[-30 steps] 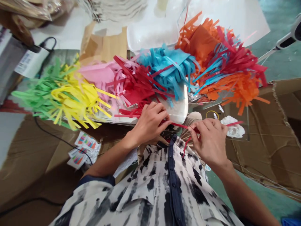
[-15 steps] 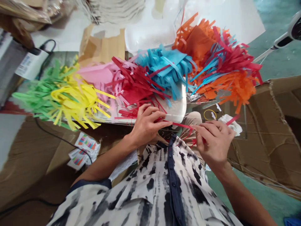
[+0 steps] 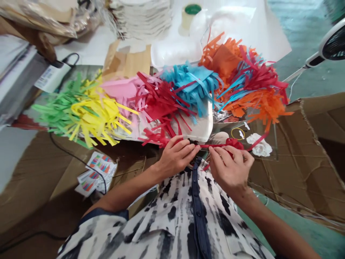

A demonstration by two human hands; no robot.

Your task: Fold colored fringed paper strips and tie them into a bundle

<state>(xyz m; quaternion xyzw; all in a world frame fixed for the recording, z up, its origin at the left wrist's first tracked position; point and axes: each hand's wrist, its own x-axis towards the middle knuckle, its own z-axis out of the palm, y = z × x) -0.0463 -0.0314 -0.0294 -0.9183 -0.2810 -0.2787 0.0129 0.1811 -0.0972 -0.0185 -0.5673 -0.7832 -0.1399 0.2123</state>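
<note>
My left hand (image 3: 178, 155) pinches a red tissue-paper tassel (image 3: 206, 146), whose fringe spreads out left of the fingers. Its twisted middle runs taut across to my right hand (image 3: 230, 163), closed on the other part, where a red bunch shows above the knuckles. A red strip (image 3: 257, 141) trails off to the right. Just beyond my hands, fringed tissue bundles lie in a row: green (image 3: 58, 108), yellow (image 3: 97, 111), pink (image 3: 121, 88), red (image 3: 159, 102), light blue (image 3: 192, 81) and orange (image 3: 228, 61), the last with red and blue strips on it.
A white foam tray (image 3: 176, 52) and brown card (image 3: 129, 61) lie behind the bundles. A tape roll (image 3: 187, 19) stands farther back. On the right are a fan (image 3: 332, 45), a cardboard box (image 3: 309, 144), a yellow ring (image 3: 234, 129) and crumpled white material (image 3: 258, 145).
My right hand has moved left, closer to my left hand, and a red bunch now shows above its fingers. More red fringe sticks out left of my left hand. The camera view has shifted slightly.
</note>
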